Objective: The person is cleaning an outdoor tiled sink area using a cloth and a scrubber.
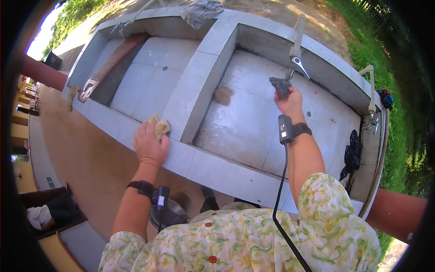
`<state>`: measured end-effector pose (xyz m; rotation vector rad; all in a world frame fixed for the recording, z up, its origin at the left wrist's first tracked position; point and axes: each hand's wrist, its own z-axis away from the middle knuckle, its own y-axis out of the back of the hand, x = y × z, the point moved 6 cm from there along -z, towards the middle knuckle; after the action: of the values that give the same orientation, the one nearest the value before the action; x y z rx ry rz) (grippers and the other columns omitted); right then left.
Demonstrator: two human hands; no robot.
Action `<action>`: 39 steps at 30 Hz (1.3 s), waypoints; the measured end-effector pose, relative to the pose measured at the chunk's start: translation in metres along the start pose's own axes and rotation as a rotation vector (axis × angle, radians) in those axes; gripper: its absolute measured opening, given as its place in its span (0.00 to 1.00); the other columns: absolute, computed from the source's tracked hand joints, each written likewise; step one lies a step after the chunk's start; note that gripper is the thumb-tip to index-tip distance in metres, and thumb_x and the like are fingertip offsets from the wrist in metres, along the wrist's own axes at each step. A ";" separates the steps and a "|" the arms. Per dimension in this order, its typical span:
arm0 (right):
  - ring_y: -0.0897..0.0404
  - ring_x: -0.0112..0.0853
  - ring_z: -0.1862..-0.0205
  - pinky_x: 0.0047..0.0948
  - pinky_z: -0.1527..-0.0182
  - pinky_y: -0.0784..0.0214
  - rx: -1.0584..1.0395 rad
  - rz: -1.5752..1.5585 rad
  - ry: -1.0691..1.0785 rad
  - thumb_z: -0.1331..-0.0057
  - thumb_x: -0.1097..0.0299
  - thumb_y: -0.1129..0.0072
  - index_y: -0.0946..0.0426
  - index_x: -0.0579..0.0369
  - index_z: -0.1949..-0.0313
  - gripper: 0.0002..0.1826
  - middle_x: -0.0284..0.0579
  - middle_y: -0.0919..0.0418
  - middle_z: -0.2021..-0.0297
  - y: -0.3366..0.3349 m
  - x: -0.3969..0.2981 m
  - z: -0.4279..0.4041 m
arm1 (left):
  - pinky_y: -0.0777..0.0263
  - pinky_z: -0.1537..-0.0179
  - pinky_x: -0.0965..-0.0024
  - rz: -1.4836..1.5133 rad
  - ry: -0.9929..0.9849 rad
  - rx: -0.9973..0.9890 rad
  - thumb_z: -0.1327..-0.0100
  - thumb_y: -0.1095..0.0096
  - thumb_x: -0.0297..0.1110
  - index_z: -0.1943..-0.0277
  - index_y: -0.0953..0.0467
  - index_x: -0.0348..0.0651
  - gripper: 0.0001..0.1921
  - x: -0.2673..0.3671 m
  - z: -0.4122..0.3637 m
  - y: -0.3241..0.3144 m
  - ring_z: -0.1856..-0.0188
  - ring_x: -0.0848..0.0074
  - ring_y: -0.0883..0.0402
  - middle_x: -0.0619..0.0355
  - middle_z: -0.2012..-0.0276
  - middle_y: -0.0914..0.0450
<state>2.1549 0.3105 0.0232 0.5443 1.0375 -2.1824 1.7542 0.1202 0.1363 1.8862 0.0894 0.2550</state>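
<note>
My left hand [149,144] grips a bunched beige cloth [162,127] on the tiled front rim of a double washing trough [204,163], by the end of its dividing wall [195,81]. Over the right basin [244,129], my right hand [289,102] holds a dark grey scouring pad or rag [280,86] right below the spout of a lever tap [299,66]. Whether water is running cannot be made out. The right basin's floor looks wet, and a brown fibrous clump [223,95] lies there near the dividing wall.
A ridged wooden washboard [115,63] leans in the left basin. Grey cloth [200,12] drapes over the back rim. Another tap [372,120] and a black plastic bag [352,153] are at the right end. A metal basin [173,212] stands below, near my feet.
</note>
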 end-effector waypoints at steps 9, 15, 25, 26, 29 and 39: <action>0.32 0.46 0.49 0.53 0.46 0.40 -0.023 -0.261 0.092 0.43 0.72 0.66 0.39 0.65 0.52 0.19 0.56 0.32 0.51 -0.002 -0.007 0.014 | 0.40 0.48 0.55 -0.026 -0.028 0.055 0.56 0.41 0.37 0.49 0.30 0.48 0.26 -0.007 0.002 -0.001 0.47 0.56 0.35 0.51 0.49 0.32; 0.30 0.45 0.51 0.51 0.47 0.38 -0.095 -0.101 0.149 0.41 0.75 0.64 0.39 0.66 0.52 0.17 0.56 0.31 0.53 -0.013 -0.016 -0.004 | 0.42 0.45 0.57 0.008 0.000 0.008 0.55 0.44 0.34 0.50 0.31 0.43 0.25 0.004 -0.003 0.004 0.47 0.55 0.36 0.48 0.49 0.32; 0.24 0.29 0.64 0.35 0.64 0.28 -0.097 0.396 0.279 0.41 0.77 0.53 0.34 0.53 0.47 0.21 0.39 0.25 0.63 0.020 -0.092 -0.010 | 0.44 0.43 0.57 -0.023 -0.069 0.032 0.57 0.45 0.31 0.45 0.33 0.41 0.30 -0.003 0.002 -0.001 0.46 0.55 0.36 0.47 0.49 0.32; 0.24 0.28 0.65 0.33 0.66 0.27 -0.087 0.356 0.405 0.41 0.76 0.53 0.34 0.54 0.47 0.20 0.39 0.25 0.63 0.034 -0.127 -0.012 | 0.44 0.43 0.57 -0.018 -0.073 0.034 0.57 0.45 0.31 0.45 0.33 0.41 0.30 0.000 0.001 -0.004 0.46 0.55 0.36 0.47 0.49 0.32; 0.24 0.28 0.63 0.27 0.61 0.31 0.231 0.725 0.963 0.42 0.74 0.51 0.30 0.55 0.49 0.19 0.41 0.23 0.64 0.067 -0.263 -0.007 | 0.45 0.43 0.57 -0.022 -0.083 0.062 0.57 0.46 0.30 0.45 0.33 0.40 0.30 0.002 -0.001 -0.004 0.46 0.54 0.36 0.47 0.49 0.31; 0.26 0.42 0.53 0.36 0.54 0.33 0.590 1.726 0.983 0.44 0.71 0.54 0.26 0.41 0.52 0.19 0.48 0.23 0.58 0.038 -0.286 -0.096 | 0.44 0.44 0.55 -0.083 -0.039 -0.015 0.57 0.48 0.29 0.47 0.33 0.40 0.28 -0.001 0.001 0.003 0.47 0.52 0.36 0.45 0.50 0.32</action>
<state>2.3906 0.4772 0.1189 1.9152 -0.0426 -0.4799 1.7533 0.1176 0.1390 1.8673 0.1384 0.1622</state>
